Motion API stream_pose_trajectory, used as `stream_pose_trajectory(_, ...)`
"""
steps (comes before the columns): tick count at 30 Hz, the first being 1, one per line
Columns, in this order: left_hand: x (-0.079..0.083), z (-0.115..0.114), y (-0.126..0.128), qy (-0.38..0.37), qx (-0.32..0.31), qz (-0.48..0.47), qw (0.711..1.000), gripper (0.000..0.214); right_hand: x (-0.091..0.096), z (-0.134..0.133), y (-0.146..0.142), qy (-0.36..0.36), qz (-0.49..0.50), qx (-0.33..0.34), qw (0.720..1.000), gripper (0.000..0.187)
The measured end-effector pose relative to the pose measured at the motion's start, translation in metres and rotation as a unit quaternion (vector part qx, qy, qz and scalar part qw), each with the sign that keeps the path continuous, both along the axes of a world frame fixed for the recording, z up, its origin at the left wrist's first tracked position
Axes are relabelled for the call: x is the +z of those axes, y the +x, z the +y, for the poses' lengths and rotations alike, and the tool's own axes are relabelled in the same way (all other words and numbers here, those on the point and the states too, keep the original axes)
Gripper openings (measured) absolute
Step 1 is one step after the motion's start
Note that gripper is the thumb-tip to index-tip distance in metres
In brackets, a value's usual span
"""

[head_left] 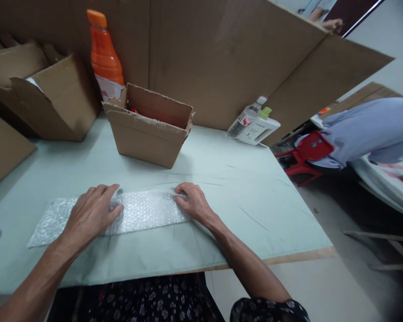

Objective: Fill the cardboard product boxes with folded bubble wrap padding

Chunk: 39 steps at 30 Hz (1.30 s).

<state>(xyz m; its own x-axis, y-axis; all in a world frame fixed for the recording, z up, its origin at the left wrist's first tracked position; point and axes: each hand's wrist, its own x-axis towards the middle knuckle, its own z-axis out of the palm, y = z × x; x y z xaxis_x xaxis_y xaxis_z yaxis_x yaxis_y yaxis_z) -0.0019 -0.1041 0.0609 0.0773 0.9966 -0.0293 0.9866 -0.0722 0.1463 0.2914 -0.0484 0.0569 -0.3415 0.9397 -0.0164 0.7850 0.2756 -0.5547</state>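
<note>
A long strip of bubble wrap (147, 210) lies flat on the pale green tabletop (255, 192), slanting slightly from lower left to right. My left hand (94, 208) rests across its left half, thumb apart from the fingers and pointing right. A small dark spot shows by the left fingertips; I cannot tell what it is. At the strip's right end, my right hand (195, 201) pinches the edge of the wrap between thumb and curled fingers. Behind the wrap stands an open cardboard box (147, 138) with something red inside, mostly hidden by its walls.
An orange bottle (105, 58) stands behind the box. More cardboard boxes (60, 98) crowd the left. A clear bottle (246, 118) and a white jug (260, 129) lean against the cardboard partition (215, 58). A person in blue-grey (372, 125) is near a red chair (314, 147) at right.
</note>
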Motion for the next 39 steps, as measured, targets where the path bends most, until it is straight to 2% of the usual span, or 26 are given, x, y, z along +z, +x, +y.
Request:
stream_pose_trajectory(3, 0.001, -0.001, -0.011, 0.016, -0.01, 0.03, 0.999, 0.052, 0.004, -0.005, 0.004, -0.049, 0.047, -0.001, 0.998, 0.025)
stream_pose_trajectory(6, 0.001, -0.001, -0.02, -0.015, -0.015, 0.027, 0.999, 0.046, 0.008, -0.01, 0.006, -0.078, 0.052, 0.01, 0.996, 0.045)
stream_pose_trajectory(9, 0.0, 0.0, -0.023, -0.06, -0.017, -0.003, 0.998, 0.033, 0.013, -0.016, 0.006, -0.095, 0.041, 0.027, 0.994, 0.048)
stream_pose_trajectory(13, 0.003, 0.005, -0.021, -0.049, -0.047, -0.01, 0.998, 0.021, 0.021, -0.035, 0.01, -0.117, 0.045, 0.047, 0.991, 0.046)
stream_pose_trajectory(16, 0.013, 0.018, -0.012, -0.037, -0.099, 0.051, 0.993, 0.02, 0.025, -0.062, 0.012, -0.134, 0.054, 0.067, 0.987, 0.05)
stream_pose_trajectory(20, 0.028, 0.048, 0.014, 0.014, -0.189, 0.13, 0.973, 0.025, 0.024, -0.105, 0.006, -0.17, 0.06, 0.087, 0.98, 0.065)
stream_pose_trajectory(22, 0.03, 0.061, 0.03, 0.044, -0.222, 0.124, 0.966, 0.029, 0.023, -0.12, 0.001, -0.19, 0.079, 0.094, 0.974, 0.071)
stream_pose_trajectory(25, 0.023, 0.061, 0.041, 0.073, -0.229, 0.052, 0.969, 0.04, 0.023, -0.128, -0.003, -0.225, 0.143, 0.101, 0.959, 0.055)
stream_pose_trajectory(27, 0.013, 0.043, 0.033, 0.082, -0.214, -0.035, 0.973, 0.046, 0.022, -0.126, -0.003, -0.253, 0.192, 0.099, 0.943, 0.04)
stream_pose_trajectory(29, 0.003, 0.01, 0.017, 0.077, -0.203, -0.127, 0.968, 0.047, 0.02, -0.122, -0.001, -0.297, 0.247, 0.093, 0.918, 0.029)
stream_pose_trajectory(31, -0.005, -0.033, -0.002, 0.055, -0.198, -0.19, 0.96, 0.048, 0.016, -0.119, 0.0, -0.366, 0.305, 0.075, 0.876, 0.025)
stream_pose_trajectory(33, -0.01, -0.078, -0.012, 0.046, -0.19, -0.216, 0.957, 0.057, 0.011, -0.118, -0.001, -0.433, 0.366, 0.045, 0.823, 0.032)
stream_pose_trajectory(36, -0.012, -0.127, -0.002, 0.055, -0.166, -0.225, 0.958, 0.07, 0.006, -0.117, -0.008, -0.471, 0.44, 0.009, 0.765, 0.045)
stream_pose_trajectory(39, -0.011, -0.139, 0.026, 0.116, -0.13, -0.272, 0.946, 0.062, 0.007, -0.115, -0.019, -0.458, 0.485, 0.014, 0.745, 0.047)
